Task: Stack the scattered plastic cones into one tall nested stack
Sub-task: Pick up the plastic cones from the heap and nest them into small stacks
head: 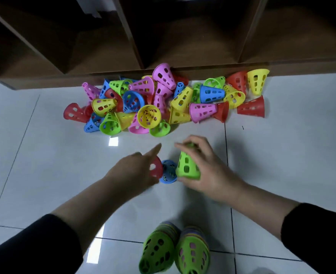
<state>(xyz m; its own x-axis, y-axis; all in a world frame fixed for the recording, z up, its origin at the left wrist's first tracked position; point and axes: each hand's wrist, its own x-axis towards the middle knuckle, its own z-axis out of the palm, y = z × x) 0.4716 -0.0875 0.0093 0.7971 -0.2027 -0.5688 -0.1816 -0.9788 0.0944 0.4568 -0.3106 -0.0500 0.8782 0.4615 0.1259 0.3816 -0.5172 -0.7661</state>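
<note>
The fingers (192, 147) of the right hand (208, 169) are curling over the narrow top of a green cone (188, 165), gripping it with its wide rim pointing down toward the floor (44, 155), the thumb lying below the rim. The left hand (135, 171) is holding a red cone (157, 168) against its palm side, with the forefinger (154, 150) sticking out straight toward the pile; how the other fingers are closing on the red cone is blurred, and I cannot tell exactly. Between the two hands a blue cone (168, 172) is sitting on the floor, touching the red cone on one side and lying just beside the green one on the other. Both forearms are coming in from the lower corners, each ending in a dark sleeve (44, 244). Near the bottom edge two nested stacks (175, 252) with green cones outermost are lying side by side, their layered rims showing several colours. Beyond the hands, a loose pile of cones (163, 101) in pink, yellow, blue, green and red is lying scattered on the pale tiled floor, pressed up against the foot of a dark wooden shelf unit (183, 36). A red cone at the right end (252, 107) is lying on its side, slightly apart from the pile.
</note>
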